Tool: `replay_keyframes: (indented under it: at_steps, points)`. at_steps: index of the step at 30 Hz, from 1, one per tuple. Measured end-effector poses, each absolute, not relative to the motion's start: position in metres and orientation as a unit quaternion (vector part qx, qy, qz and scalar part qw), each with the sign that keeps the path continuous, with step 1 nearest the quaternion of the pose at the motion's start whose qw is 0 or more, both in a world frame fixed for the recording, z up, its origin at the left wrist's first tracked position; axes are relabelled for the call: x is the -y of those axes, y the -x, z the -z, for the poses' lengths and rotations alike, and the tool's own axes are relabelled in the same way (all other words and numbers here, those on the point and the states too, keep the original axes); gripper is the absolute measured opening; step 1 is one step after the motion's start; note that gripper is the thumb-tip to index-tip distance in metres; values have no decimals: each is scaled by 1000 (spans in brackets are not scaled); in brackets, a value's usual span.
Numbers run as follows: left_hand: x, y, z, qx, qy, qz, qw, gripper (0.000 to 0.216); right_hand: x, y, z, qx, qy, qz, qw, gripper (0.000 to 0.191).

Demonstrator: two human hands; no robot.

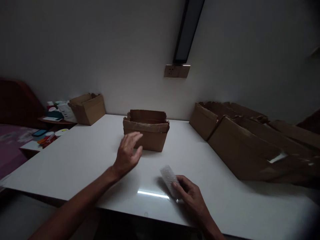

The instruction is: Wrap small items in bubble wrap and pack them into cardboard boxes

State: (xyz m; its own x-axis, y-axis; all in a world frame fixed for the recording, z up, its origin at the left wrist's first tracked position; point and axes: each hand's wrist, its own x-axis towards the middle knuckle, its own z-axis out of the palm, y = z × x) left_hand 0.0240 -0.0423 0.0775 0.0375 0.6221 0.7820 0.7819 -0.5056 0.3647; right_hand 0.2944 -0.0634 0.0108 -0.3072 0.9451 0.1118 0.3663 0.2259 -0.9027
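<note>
In my right hand (188, 193) is a small flat packet that looks like bubble wrap (168, 178), pale and translucent, held between thumb and fingers above the near part of the white table (100, 156). Whether anything is wrapped inside it cannot be made out. My left hand (128, 153) is raised with its fingers apart and nothing in it. It is in front of the left side of an open cardboard box (152, 137) in the middle of the table, hiding part of that side. Whether the fingers touch the box is unclear. The inside bottom of the box is hidden.
Several larger open cardboard boxes (232, 146) line the right side. Another cardboard box (92, 108) stands at the back left, beside a small shelf with a phone (52, 119) and other items. A wall socket (177, 71) is behind the table.
</note>
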Motion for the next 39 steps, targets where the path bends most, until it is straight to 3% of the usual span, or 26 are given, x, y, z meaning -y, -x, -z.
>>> replay_keyframes:
  at_steps: [4, 10, 22, 28, 30, 34, 39]
  points:
    - [-9, -9, -112, 527, 703, 426, 214, 46, 64, -294, -2, 707, 485, -367, 361, 35]
    - [-41, -3, -121, 591, 711, 356, 139, 20, 61, -297, 7, 717, 495, -319, 373, 37]
    - [74, -26, -114, 457, 784, 387, 164, 17, 58, -319, -16, 536, 548, -339, 545, 36]
    - [117, -31, -111, 435, 800, 391, 135, 22, 64, -341, -97, 533, 507, -239, 634, 39]
    - [118, -31, -111, 430, 799, 397, 136, 22, 63, -330, -136, 633, 463, -171, 596, 33]
    - [116, -32, -110, 424, 795, 409, 141, 22, 42, -283, -195, 861, 334, 6, 384, 27]
    - [117, -31, -106, 419, 794, 414, 149, 21, -2, -217, -197, 937, 303, 153, 84, 10]
